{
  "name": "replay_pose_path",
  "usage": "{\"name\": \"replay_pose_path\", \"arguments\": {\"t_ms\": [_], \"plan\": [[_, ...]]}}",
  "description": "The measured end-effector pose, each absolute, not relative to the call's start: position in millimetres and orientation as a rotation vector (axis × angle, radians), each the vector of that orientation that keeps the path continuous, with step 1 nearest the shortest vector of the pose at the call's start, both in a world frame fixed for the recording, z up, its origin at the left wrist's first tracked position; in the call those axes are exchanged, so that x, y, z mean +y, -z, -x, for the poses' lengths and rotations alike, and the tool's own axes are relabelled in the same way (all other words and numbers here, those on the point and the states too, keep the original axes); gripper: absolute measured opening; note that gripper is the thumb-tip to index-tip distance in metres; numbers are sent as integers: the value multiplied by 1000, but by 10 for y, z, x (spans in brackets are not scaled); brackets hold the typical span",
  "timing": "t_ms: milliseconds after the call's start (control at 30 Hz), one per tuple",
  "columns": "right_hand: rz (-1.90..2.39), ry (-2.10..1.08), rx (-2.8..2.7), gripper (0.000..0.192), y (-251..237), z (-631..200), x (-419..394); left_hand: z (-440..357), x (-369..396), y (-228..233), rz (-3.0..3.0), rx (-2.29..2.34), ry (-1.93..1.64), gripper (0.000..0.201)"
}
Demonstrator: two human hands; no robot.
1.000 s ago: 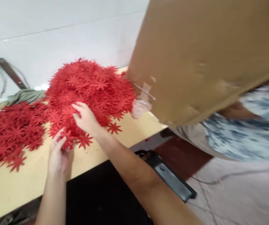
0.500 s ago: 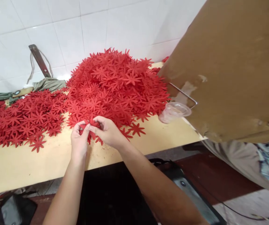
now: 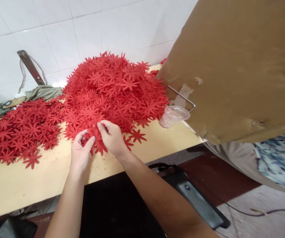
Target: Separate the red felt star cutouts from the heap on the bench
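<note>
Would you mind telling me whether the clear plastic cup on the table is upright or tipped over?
Tipped: the clear plastic cup lies on its side on the table, mouth facing right.

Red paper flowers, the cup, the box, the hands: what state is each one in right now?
Left hand: pinching a small bunch of flowers.
Right hand: pinching the same bunch from the other side.
Tall flower pile: heaped high, loose.
Low flower pile: spread flat.
Plastic cup: lying tipped on its side.
Cardboard box: tilted over the table edge.
</note>
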State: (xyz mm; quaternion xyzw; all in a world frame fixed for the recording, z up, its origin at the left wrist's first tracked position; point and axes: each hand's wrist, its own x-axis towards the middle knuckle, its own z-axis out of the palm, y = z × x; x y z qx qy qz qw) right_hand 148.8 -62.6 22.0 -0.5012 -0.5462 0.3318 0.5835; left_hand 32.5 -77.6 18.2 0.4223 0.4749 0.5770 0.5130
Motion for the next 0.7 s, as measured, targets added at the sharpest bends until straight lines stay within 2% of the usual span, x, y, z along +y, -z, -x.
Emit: {"name": "replay_pose_path", "arguments": {"t_ms": [167,267,300,367,467,600,667,700], "plan": [[1178,-855,-1124,22,-258,-1648,-294,-283,-778,-203,-952,1116,-1370,30],[1214,-734,-1319,51,-321,-1691,-141,-293,-763,-214,-916,1134,-1378,35],[1221,-657,-1395,52,-354,-1702,-132,-299,-754,-212,-918,1138,-1379,37],[1199,-539,-1477,43,-422,-1751,-196,-300,-734,-198,-923,1149,-1377,40],[1080,-707,-1447,32,-454,-2003,-492,-263,-705,-165,-891,1170,-1377,43],[911,-1251,-1452,40,-247,-2834,-1243,-193,-654,-150,-780,1189,-1390,51],[1058,-1179,-1267,34,-101,-3351,-1770,-184,-636,-155,-749,1183,-1397,52],[1151,-966,-1063,29,-46,-3582,-2050,-187,-634,-157,-741,1175,-1401,52]]}}
